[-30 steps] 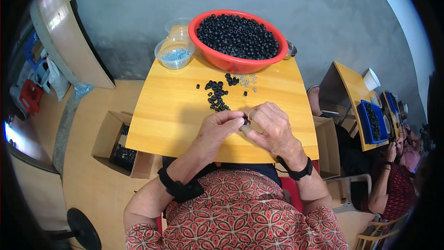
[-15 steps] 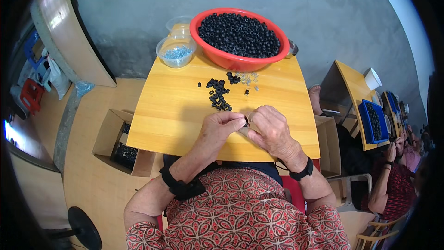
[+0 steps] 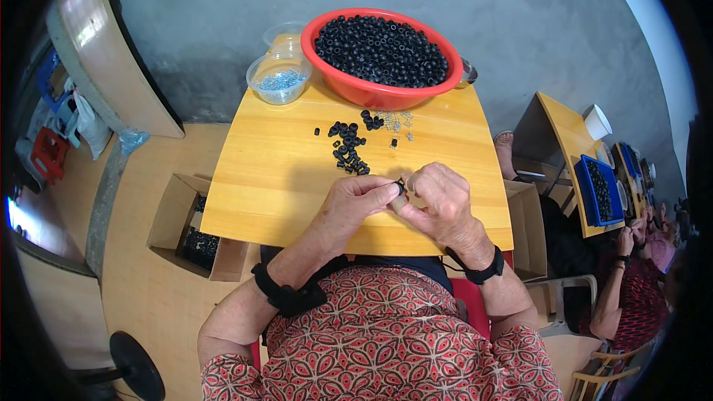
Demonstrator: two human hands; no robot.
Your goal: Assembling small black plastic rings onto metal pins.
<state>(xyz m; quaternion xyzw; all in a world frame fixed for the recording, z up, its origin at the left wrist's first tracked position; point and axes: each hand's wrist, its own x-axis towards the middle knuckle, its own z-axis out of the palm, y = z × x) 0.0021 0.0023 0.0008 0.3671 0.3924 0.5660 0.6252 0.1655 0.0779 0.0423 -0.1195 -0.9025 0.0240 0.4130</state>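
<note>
Ring [image 3: 400, 187] — small, black, round — pinched between left hand [image 3: 359, 203] and right hand [image 3: 443, 206]; one red basin [image 3: 386, 92], two clear tubs [image 3: 280, 79].

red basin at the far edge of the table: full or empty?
Full. The red basin is heaped nearly to its rim with small black rings, and none of its bottom shows.

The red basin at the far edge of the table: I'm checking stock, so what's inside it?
The red basin is heaped with small black ring-shaped parts. They cover its bottom entirely, so anything lying beneath them cannot be seen.
</note>
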